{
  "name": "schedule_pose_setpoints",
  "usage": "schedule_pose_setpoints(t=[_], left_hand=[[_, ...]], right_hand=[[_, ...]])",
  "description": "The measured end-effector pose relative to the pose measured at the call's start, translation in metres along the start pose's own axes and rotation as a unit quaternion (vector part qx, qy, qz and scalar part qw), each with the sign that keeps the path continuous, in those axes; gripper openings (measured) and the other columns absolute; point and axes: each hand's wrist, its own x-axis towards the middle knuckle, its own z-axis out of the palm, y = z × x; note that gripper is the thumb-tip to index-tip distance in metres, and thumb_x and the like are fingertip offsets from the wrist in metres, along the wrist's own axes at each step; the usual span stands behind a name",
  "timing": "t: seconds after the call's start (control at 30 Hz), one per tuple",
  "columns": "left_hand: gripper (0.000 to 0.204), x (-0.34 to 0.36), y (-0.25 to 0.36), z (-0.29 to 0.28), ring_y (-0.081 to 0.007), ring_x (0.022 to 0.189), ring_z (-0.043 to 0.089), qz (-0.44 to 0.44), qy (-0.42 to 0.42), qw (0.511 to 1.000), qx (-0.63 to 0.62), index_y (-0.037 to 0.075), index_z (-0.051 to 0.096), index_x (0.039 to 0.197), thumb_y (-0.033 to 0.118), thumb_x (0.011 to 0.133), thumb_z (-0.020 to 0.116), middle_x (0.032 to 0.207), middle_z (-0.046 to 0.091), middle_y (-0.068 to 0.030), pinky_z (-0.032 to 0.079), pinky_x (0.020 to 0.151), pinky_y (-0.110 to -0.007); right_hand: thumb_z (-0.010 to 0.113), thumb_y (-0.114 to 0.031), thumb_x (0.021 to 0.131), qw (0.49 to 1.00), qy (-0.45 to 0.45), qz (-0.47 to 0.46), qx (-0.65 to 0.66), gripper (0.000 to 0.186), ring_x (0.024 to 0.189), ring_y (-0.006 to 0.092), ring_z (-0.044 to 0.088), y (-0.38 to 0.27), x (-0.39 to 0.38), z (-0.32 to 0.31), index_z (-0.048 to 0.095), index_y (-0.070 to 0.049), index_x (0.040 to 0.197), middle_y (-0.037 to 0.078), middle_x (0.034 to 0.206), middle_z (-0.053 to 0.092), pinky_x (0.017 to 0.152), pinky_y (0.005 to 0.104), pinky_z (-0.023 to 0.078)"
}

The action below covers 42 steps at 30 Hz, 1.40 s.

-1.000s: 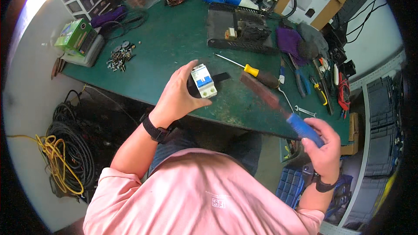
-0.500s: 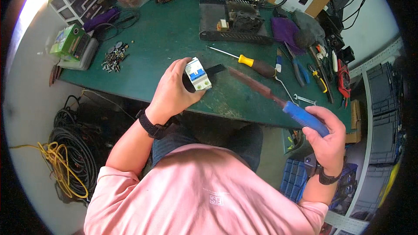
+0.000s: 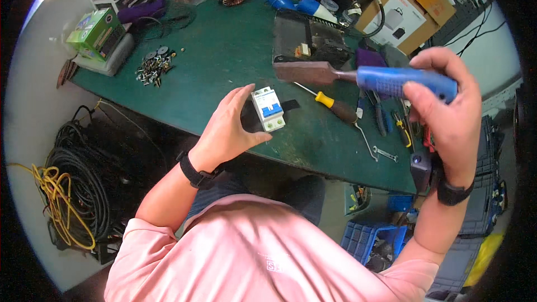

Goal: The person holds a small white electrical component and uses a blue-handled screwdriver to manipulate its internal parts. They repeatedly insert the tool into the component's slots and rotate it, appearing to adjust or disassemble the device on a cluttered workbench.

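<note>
On the green workbench (image 3: 212,50) stands a small white circuit breaker (image 3: 268,109) with a blue toggle. My left hand (image 3: 226,126) is around its left side, thumb and fingers spread just beyond its two ends, seemingly apart from it. A flat black strip (image 3: 290,104) shows at the breaker's right side. My right hand (image 3: 450,92) grips the blue handle of a chisel-like tool (image 3: 305,72) with a broad, rusty brown blade. It is raised over the bench, blade pointing left, beyond and to the right of the breaker. Motion slightly blurs the tool.
A yellow-and-black screwdriver (image 3: 335,106) and a small wrench (image 3: 386,154) lie to the right, near pliers (image 3: 401,128). Loose screws (image 3: 155,68) are heaped at left beside a green box (image 3: 96,33). A black metal housing (image 3: 307,33) and a cardboard box (image 3: 403,11) stand behind.
My right hand has lifted the chisel-like tool up and away from me, turning its blade nearly level. My left fingers have spread wider around the breaker. The whole view has shifted.
</note>
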Motion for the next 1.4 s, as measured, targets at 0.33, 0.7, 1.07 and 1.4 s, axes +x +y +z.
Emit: schedule_pose_setpoints(t=[0.33, 0.7, 1.07, 1.4], left_hand=[[0.087, -0.004, -0.009, -0.014, -0.0392, 0.130, 0.052, 0.016, 0.041, 0.998, -0.037, -0.002, 0.050, 0.139, 0.016, 0.063, 0.090, 0.137, 0.055, -0.0236, 0.043, 0.111, -0.043], [0.074, 0.003, -0.003, -0.002, -0.0388, 0.125, 0.055, 0.041, 0.042, 0.996, -0.074, -0.003, 0.056, 0.131, 0.014, 0.066, 0.088, 0.133, 0.058, -0.0216, 0.045, 0.107, -0.042], [0.065, 0.004, -0.005, 0.002, -0.0386, 0.120, 0.059, 0.037, 0.051, 0.995, -0.078, -0.003, 0.059, 0.126, 0.011, 0.068, 0.086, 0.129, 0.061, -0.0203, 0.048, 0.103, -0.041], [0.063, 0.004, -0.008, 0.002, -0.0385, 0.117, 0.060, 0.038, 0.055, 0.993, -0.097, -0.004, 0.060, 0.123, 0.010, 0.068, 0.085, 0.127, 0.061, -0.0202, 0.050, 0.100, -0.041]], right_hand=[[0.076, -0.025, 0.084, 0.992, -0.080, 0.066, -0.073, 0.029, 0.055, 0.0024, 0.050, -0.032, 0.044, 0.026, 0.062, -0.005, 0.099, -0.002, 0.074, 0.058, 0.046, 0.0177, 0.038], [0.075, -0.025, 0.084, 0.984, -0.118, 0.078, -0.104, 0.027, 0.055, 0.0025, 0.051, -0.044, 0.056, 0.031, 0.060, -0.006, 0.097, -0.002, 0.074, 0.058, 0.045, 0.0184, 0.041], [0.074, -0.024, 0.082, 0.981, -0.144, 0.068, -0.108, 0.024, 0.053, 0.0037, 0.050, -0.054, 0.069, 0.039, 0.061, -0.007, 0.093, -0.002, 0.070, 0.058, 0.045, 0.0196, 0.037], [0.074, -0.028, 0.084, 0.959, -0.221, 0.030, -0.173, 0.026, 0.051, 0.0046, 0.052, -0.072, 0.107, 0.054, 0.060, -0.008, 0.091, 0.000, 0.069, 0.059, 0.044, 0.0206, 0.038]])
